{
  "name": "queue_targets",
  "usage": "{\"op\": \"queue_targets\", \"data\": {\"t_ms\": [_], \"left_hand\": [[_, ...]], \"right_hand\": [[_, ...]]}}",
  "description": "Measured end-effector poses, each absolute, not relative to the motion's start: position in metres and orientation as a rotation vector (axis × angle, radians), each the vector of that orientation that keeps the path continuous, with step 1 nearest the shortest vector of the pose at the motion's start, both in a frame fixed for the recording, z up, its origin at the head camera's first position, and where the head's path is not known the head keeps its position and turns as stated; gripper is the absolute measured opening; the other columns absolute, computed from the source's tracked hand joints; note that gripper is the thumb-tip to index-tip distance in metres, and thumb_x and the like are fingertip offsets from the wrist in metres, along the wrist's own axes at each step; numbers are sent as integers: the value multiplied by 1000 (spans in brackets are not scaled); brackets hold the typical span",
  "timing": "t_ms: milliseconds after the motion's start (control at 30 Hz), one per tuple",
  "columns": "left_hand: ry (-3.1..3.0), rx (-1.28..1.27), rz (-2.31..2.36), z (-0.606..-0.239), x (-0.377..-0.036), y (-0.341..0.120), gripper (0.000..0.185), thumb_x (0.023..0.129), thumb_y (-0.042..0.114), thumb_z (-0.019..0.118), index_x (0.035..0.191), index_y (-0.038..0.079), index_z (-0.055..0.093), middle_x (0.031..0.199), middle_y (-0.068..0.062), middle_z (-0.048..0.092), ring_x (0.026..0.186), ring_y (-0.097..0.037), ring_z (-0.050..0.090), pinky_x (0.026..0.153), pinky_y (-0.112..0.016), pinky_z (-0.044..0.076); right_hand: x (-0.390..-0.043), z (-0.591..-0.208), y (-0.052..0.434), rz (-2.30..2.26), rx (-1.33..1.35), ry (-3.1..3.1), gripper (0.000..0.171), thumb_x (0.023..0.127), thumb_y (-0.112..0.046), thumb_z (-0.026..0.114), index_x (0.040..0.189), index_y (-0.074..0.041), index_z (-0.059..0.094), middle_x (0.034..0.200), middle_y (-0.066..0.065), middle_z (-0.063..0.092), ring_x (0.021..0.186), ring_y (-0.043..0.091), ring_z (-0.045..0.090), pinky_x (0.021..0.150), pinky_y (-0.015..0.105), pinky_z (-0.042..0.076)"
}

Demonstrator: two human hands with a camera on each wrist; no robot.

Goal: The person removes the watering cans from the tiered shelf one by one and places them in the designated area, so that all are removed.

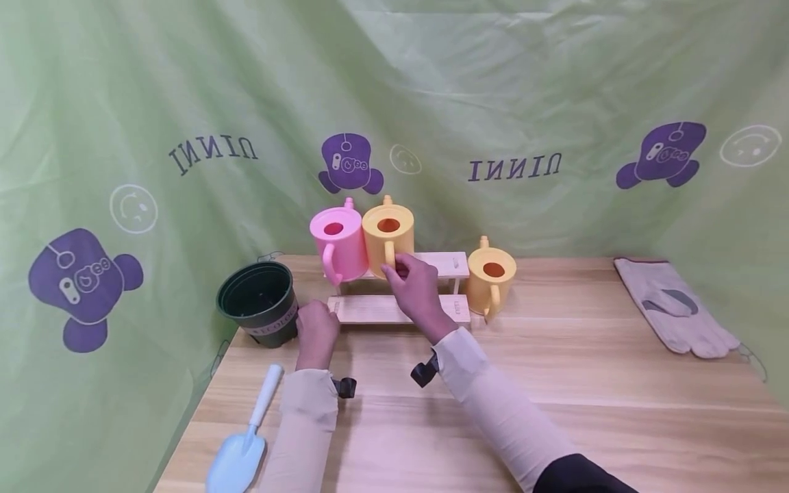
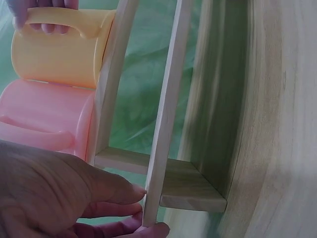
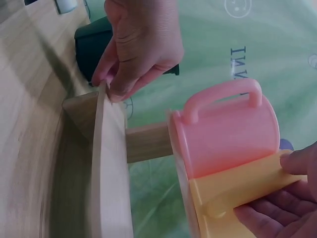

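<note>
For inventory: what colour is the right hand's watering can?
Orange-yellow watering can, clearest in the head view.

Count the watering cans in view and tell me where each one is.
3: a pink watering can atop the wooden stand; a yellow watering can beside it, gripped by the right hand; a second yellow watering can right of the stand. None seems hidden.

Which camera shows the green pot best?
The head view, where the green pot shows its open top and lettering. The right wrist view catches part of it behind the left hand; the left wrist view misses it.
</note>
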State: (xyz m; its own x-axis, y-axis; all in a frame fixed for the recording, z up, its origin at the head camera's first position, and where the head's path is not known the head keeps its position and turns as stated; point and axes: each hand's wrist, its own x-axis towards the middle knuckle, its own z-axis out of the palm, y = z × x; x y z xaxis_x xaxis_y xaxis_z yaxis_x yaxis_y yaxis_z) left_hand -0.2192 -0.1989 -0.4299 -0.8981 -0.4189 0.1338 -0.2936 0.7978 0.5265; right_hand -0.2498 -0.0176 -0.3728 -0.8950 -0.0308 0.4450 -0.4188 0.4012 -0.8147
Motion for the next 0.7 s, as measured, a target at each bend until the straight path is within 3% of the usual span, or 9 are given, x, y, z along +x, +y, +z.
{"op": "queue_targets", "data": {"t_ms": [200,367,700], "left_hand": [[-2743,537,-721,-430,-220,-197,24,79,5,56,56,5,50,65,-15,53,63,-29,53,58,-39,43],[-2734,512,-703,-431,-219,-196,24,78,4,56,55,4,49,65,-16,52,61,-30,53,57,-40,44],[-2735,525,-731,-429,-217,-195,23,78,5,57,56,4,49,65,-15,51,60,-28,51,54,-38,42]], "right_hand": [[-251,-370,-15,1515,374,-2238,18,78,-14,72,94,-7,70,80,6,70,70,12,66,60,24,51],[-247,-367,0,1485,364,-2160,24,77,-16,73,99,-9,71,88,8,70,79,11,67,63,21,51],[-233,-334,79,1475,403,-2041,25,77,-17,72,102,-10,70,89,11,70,72,16,67,59,20,51]]}}
